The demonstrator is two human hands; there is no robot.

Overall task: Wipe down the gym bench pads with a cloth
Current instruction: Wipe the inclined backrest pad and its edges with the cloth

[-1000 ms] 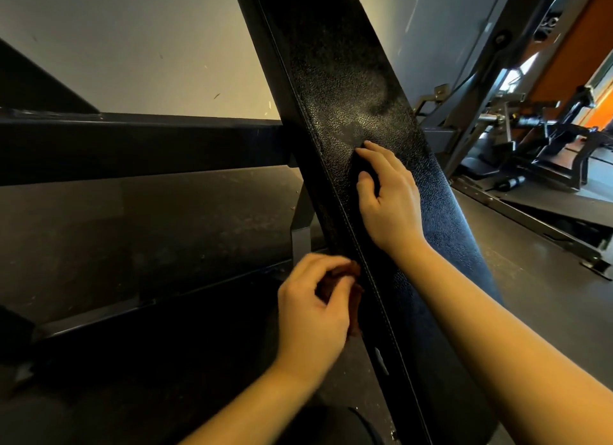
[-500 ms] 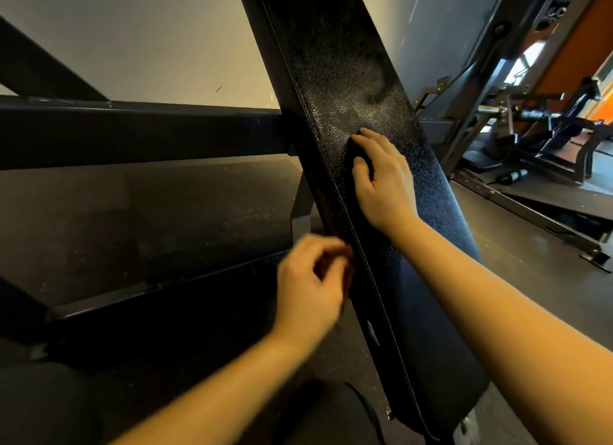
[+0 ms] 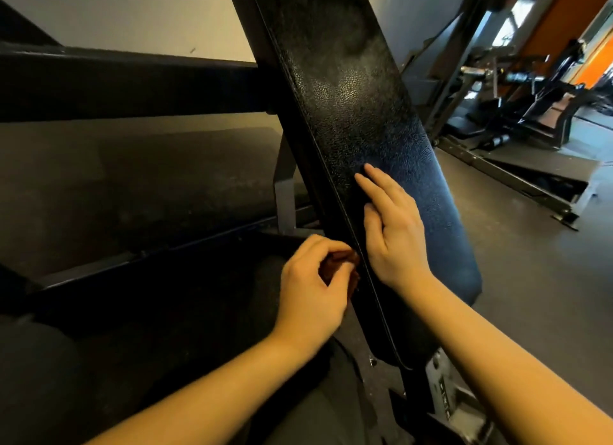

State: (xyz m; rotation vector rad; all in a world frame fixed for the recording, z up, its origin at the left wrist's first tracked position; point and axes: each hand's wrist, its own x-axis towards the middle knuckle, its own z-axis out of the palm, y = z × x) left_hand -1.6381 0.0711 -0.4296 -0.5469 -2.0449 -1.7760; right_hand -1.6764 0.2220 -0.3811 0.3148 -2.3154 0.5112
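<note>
On tilted black bench pad [image 3: 348,89], one in view: right hand [image 3: 394,232] flat, grip open, fingers straight; dark patch under fingertips, cloth or shadow, cannot tell. At pad's left edge: left hand [image 3: 311,292], grip curled closed, contents unclear. Frame sticker [image 3: 443,400] below pad: print unreadable.

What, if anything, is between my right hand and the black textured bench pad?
Nothing visible: the right hand lies flat on the black textured bench pad, fingers straight.
</note>
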